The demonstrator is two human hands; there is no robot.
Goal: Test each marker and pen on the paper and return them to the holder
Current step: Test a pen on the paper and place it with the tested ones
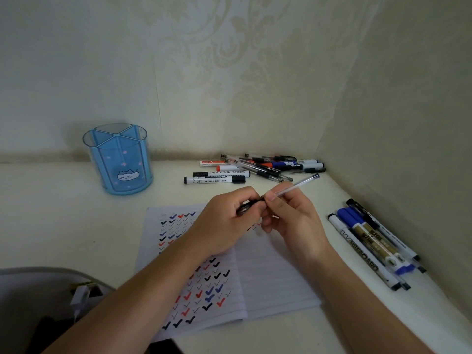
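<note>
**Head view: pen worked at frame centre**

My left hand (227, 221) curls round the dark cap (245, 206) of a clear pen (293, 186). My right hand (288, 215) pinches the barrel, its tail pointing to the upper right. Both hands hover over the paper (275, 277), forearms converging from the bottom edge. I judge the cap is being worked: move it straight along the barrel, no bending, tip off the page. The holder (120, 159) stands at upper left, and a pile (258, 167) of pens lies at upper centre.
</note>
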